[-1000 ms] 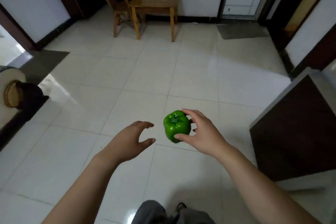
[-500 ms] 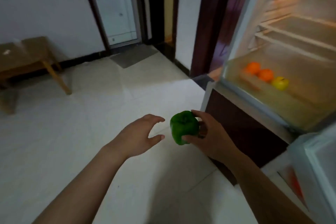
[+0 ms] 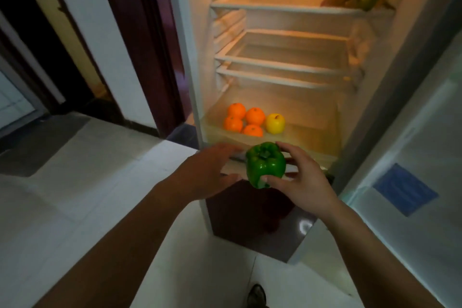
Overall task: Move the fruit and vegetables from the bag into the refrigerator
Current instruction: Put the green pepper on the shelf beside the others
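The right hand (image 3: 303, 180) holds the pepper (image 3: 265, 164) just in front of the open fridge (image 3: 280, 62), fingers curled round its right side, thumb under it, stem end tilted up toward the camera. The bottom drawer (image 3: 312, 130), holding four oranges (image 3: 243, 119) and a yellow fruit (image 3: 275, 123), lies directly beyond and slightly above the pepper. The left hand (image 3: 212, 170) hovers beside it, fingers spread wide and empty, apparently reaching toward the drawer's front edge.

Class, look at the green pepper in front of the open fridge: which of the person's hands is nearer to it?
Right. The right hand holds the green pepper in its grip; the left hand hovers open just beside it, apart.
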